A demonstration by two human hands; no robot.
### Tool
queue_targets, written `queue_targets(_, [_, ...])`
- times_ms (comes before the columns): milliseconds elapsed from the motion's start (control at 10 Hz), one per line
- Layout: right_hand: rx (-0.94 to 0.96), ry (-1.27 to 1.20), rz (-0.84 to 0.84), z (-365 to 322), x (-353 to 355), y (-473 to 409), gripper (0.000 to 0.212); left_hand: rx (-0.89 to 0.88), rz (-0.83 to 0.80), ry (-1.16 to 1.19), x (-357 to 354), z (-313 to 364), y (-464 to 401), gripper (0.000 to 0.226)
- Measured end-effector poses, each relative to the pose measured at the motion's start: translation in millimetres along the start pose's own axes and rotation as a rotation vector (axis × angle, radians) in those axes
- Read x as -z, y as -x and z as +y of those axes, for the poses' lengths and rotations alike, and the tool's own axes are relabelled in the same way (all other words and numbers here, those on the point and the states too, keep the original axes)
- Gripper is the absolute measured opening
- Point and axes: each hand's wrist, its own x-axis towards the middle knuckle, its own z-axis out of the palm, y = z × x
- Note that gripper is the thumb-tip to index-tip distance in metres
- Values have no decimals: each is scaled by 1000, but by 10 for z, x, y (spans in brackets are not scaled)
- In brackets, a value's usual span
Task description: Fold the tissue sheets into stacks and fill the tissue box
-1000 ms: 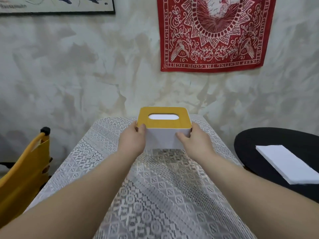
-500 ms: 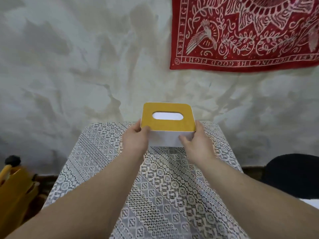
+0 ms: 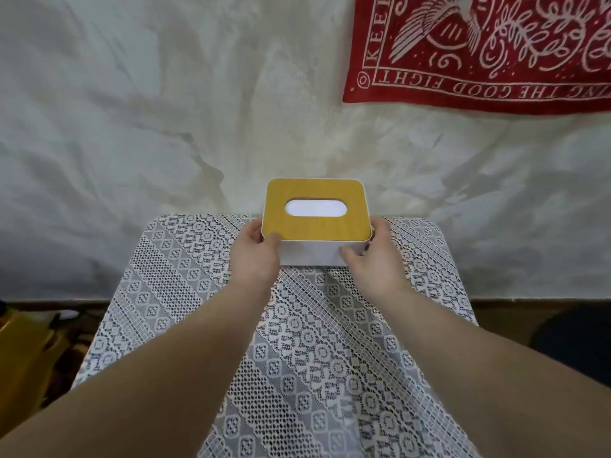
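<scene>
Gripping tissue box (image 3: 315,223), nearer wall (image 3: 165,127) than before

Left hand (image 3: 256,256), right hand (image 3: 373,259) curled, gripping.

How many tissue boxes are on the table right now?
1. The tissue box sits at the far end of the lace-covered table, gripped by the left hand and right hand.

Your table (image 3: 439,246) carries a white lace cloth (image 3: 297,358) over grey, covering the whole top and draping past the near edge. At its far end, by the wall, sits the tissue box (image 3: 310,256): white body, yellow wood-grain lid, oval slot showing white
</scene>
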Motion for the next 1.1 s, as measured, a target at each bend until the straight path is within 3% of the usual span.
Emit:
queue_targets(300, [23,-1,-22,59,-45,-78,57,-16,-21,-80,47,-51,-87,28])
queue_targets(400, [72,71,-41,31,-23,-49,61,-76,-29,-330,80,-83,-103,43])
queue_targets(500, [203,424,-48,28,17,-22,82,-388,-58,-947,147,-151,-88,68])
queue_targets(600, [318,710,-110,21,65,-5,75,-524,-164,-1340,155,-188,-76,71])
queue_targets(900, [240,882,-221,-106,146,23,76,-394,-275,-1492,138,-48,-77,73])
queue_targets(1100, [318,880,-220,-484,431,471,74,-453,-305,-1506,238,370,437,76])
